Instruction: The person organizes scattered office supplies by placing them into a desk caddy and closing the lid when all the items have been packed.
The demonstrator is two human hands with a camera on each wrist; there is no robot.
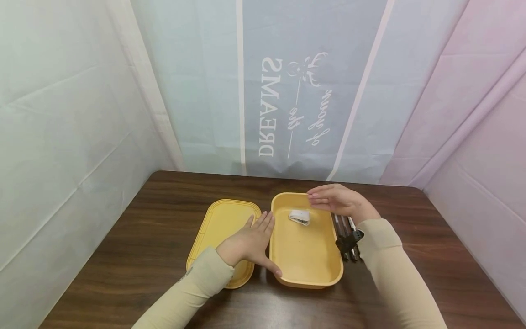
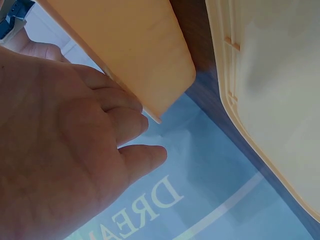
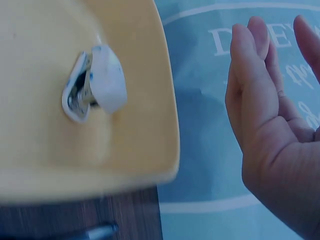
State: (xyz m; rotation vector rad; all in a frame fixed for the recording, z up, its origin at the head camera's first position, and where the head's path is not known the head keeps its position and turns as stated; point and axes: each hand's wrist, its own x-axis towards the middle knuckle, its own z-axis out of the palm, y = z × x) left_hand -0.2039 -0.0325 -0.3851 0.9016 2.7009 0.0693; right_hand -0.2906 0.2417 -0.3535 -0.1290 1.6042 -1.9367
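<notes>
A yellow plastic box (image 1: 304, 256) stands on the table, with a small white stapler-like object (image 1: 300, 216) in its far part; metal parts show inside that object (image 3: 95, 82) in the right wrist view. Along the box's left rim lies my left hand (image 1: 250, 242), fingers straight and thumb spread towards the near left corner. Its fingers overlap the rim in the left wrist view. My right hand (image 1: 339, 201) hovers by the far right corner, fingers extended and nothing held. The right wrist view shows a gap between that hand and the box.
A yellow lid (image 1: 226, 217) lies left of the box, partly under my left arm. Several dark pens (image 1: 339, 226) lie along the box's right side, partly covered by the right wrist camera. Fabric curtains (image 1: 197, 91) enclose the dark wooden table (image 1: 139, 237).
</notes>
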